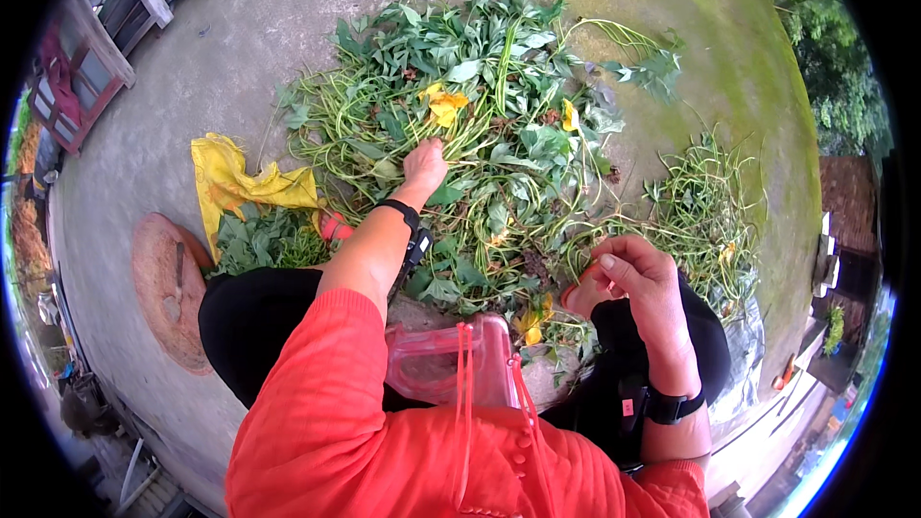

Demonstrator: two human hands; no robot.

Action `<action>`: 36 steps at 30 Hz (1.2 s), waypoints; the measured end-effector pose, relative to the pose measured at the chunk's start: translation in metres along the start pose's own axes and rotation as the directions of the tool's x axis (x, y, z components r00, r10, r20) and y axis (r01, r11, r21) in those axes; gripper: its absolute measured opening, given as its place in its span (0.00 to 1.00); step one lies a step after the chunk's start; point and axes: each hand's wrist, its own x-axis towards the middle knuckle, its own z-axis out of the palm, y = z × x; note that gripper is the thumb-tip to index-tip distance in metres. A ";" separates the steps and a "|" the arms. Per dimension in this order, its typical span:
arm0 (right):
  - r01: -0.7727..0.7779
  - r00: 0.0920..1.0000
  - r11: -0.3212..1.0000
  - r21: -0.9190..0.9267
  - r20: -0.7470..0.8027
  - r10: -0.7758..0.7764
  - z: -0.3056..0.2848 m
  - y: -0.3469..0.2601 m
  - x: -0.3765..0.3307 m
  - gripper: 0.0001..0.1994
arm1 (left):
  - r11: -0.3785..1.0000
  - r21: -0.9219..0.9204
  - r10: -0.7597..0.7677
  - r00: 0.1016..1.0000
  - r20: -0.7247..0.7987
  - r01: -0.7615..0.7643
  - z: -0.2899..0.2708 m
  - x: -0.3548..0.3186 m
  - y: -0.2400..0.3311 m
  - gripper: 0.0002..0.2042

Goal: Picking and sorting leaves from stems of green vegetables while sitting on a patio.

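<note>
A broad heap of leafy green vines (460, 48) with long stems lies on the ground in front of me. My left hand (425, 165) reaches into its middle, fingers closed round a green stem there; the fingertips are partly hidden among the stems. Just beyond that hand, a yellow withered leaf (444, 107) rests on the heap. My right hand (638, 273) is raised above my right knee, with thumb and forefinger curled together; whether anything small is between them I cannot make out. A smaller pile of bare green stems (705, 201) lies to the right of the heap.
At the left a yellow cloth or sack (235, 182) lies by a bunch of cut leaves (264, 240). Beside them is a round brown lid-like object (161, 293). A clear pink-edged bag (441, 360) hangs at my lap. Silvery plastic sheeting (743, 355) lies at the right.
</note>
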 end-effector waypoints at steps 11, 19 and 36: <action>0.192 0.978 0.958 -0.213 -0.036 -0.204 -0.006 0.033 0.016 0.08 | 0.890 0.005 0.448 0.878 0.170 -0.456 -0.102 -0.167 0.090 0.12; 0.160 0.860 0.914 -0.373 0.507 0.056 0.019 0.060 -0.027 0.21 | 0.547 -0.001 0.752 0.491 0.440 -0.837 -0.159 -0.313 0.128 0.09; 0.509 0.827 0.861 0.018 0.266 -0.495 0.007 0.038 -0.093 0.26 | 0.654 -0.398 0.728 0.678 0.102 -0.643 -0.271 -0.252 0.193 0.08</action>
